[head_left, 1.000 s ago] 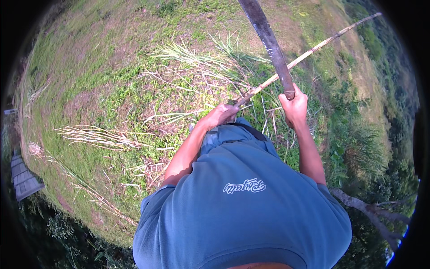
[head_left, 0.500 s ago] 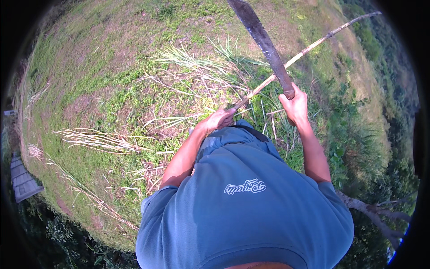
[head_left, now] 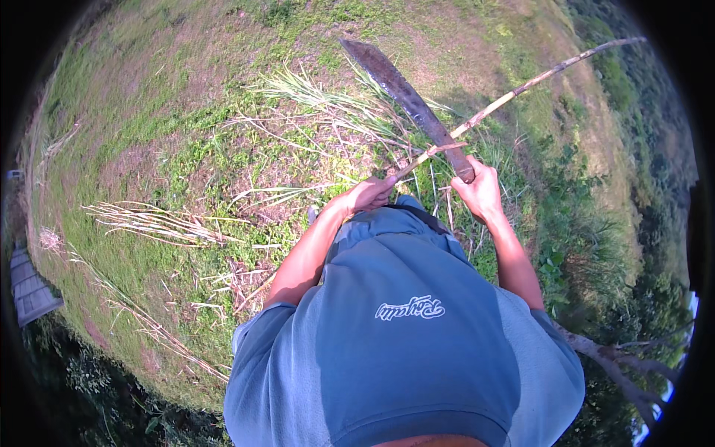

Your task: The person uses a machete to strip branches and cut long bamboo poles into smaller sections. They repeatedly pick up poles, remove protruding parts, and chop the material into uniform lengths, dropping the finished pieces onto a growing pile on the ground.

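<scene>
My left hand (head_left: 371, 194) is closed round the near end of a long pale cane stalk (head_left: 514, 95), which slants away to the far right. A machete (head_left: 398, 89) with a dark, worn blade is gripped in my right hand (head_left: 480, 190). Its blade points to the far left and crosses the stalk, lying against it or just over it; which one I cannot tell. Beside the blade's lower part, a thin peeled strip (head_left: 450, 147) sticks out from the stalk. The stalk is lighter near the blade and browner toward its far end.
Cut green leaves (head_left: 328, 104) lie on the grass ahead. To the left is a bundle of stripped stalks (head_left: 153, 223), with another leafy stalk (head_left: 156, 328) nearer. Bushes (head_left: 588, 253) grow along the right, near a bare branch (head_left: 618, 357). A grey slatted structure (head_left: 31, 287) stands far left.
My right hand has come slightly nearer and the machete's tip has swung left and down. A thin strip now stands out from the stalk by the blade. My left hand keeps its grip.
</scene>
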`<action>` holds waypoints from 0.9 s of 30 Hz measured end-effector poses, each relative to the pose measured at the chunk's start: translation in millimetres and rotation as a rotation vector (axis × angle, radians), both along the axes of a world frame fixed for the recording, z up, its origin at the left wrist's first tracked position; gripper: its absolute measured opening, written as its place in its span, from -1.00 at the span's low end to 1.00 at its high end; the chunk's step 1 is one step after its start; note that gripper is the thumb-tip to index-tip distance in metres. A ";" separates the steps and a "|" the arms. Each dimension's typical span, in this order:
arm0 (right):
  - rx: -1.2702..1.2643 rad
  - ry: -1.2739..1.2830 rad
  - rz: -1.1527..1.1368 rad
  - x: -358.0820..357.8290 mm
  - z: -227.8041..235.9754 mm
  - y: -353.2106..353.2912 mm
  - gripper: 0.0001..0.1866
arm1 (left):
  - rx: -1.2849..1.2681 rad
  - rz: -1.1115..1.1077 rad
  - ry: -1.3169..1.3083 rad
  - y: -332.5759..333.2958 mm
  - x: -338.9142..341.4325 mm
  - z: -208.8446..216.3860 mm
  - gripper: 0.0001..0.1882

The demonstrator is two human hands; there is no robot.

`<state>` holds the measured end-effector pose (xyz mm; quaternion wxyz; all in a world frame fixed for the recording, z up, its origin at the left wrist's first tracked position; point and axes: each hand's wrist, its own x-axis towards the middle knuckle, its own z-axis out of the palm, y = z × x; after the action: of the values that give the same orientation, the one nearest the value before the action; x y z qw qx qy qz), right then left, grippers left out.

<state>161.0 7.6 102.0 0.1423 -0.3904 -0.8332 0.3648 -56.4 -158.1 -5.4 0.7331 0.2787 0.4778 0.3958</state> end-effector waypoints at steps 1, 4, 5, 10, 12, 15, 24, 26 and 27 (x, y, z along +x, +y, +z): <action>0.022 -0.046 0.014 -0.5 2.7 -0.2 -0.69 | 0.005 -0.002 -0.010 0.6 -0.7 -3.4 -0.41; 0.009 0.067 -0.080 -7.5 8.5 8.2 -0.70 | 0.003 0.013 -0.040 2.8 -1.1 -5.4 -0.39; -0.018 0.100 -0.090 -8.1 7.4 6.3 -0.71 | 0.011 0.002 -0.027 5.1 0.4 0.4 -0.40; -0.120 0.003 0.057 -17.2 -2.6 -14.9 -0.80 | 0.209 -0.077 0.299 24.8 0.1 13.1 -0.48; -0.115 -0.044 0.108 -20.3 -4.4 -20.3 -0.80 | 0.214 -0.048 0.440 31.4 1.4 13.4 -0.48; -0.101 0.043 -0.001 -16.8 -6.4 -1.5 -0.77 | 0.220 -0.062 0.569 29.7 -0.8 17.3 -0.48; 0.106 0.401 -0.382 21.4 78.8 122.5 -0.89 | 0.286 0.155 0.723 7.7 21.8 26.2 -0.61; 0.075 0.388 -0.400 41.2 91.8 148.0 -0.89 | 0.317 0.177 0.771 4.5 25.6 27.7 -0.62; 0.059 0.381 -0.409 47.7 94.0 154.5 -0.89 | 0.322 0.197 0.800 3.2 28.3 27.4 -0.63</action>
<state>208.7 162.1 195.9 0.3784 -0.4704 -0.7056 0.3711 -28.1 -155.0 22.0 0.3965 0.4739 0.6803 0.3941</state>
